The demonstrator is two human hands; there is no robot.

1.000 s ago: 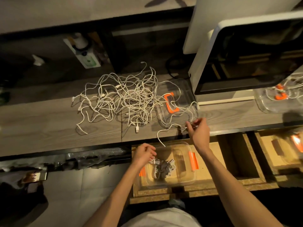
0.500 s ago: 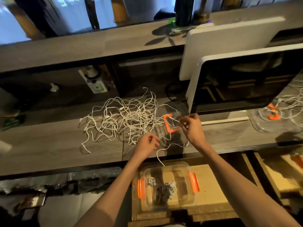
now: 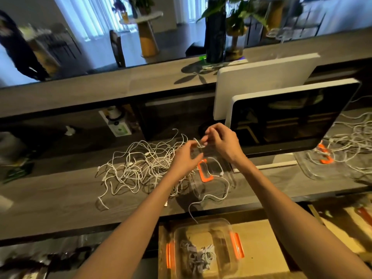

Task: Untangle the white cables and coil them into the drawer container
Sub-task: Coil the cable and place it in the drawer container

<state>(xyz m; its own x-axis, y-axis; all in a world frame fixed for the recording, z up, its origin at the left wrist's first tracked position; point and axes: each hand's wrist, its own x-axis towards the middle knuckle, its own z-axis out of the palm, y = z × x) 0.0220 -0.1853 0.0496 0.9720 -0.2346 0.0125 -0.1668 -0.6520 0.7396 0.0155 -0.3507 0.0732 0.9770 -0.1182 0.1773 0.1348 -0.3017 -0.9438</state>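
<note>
both hands were up over the desk [image 3: 60, 198]: the right hand [image 3: 223, 143] pinched a white cable [image 3: 225, 190] at its fingertips, and the left hand [image 3: 185, 160], fingers curled, held the same strand. the tangle [image 3: 141, 168] lay to the left; the container [image 3: 203, 250] sat below in the drawer [image 3: 261, 248].

— Where are we, then? Looks like a reception or service counter in a lobby or café.

— Agreed. Just beyond the right hand [image 3: 223, 143] stand two white-framed screens [image 3: 281, 117] on a long grey counter [image 3: 60, 198], a raised ledge [image 3: 100, 91] behind it.

— And well past both hands, a round pedestal table [image 3: 145, 27], potted plants [image 3: 237, 15], tall curtained windows [image 3: 88, 15].
</note>
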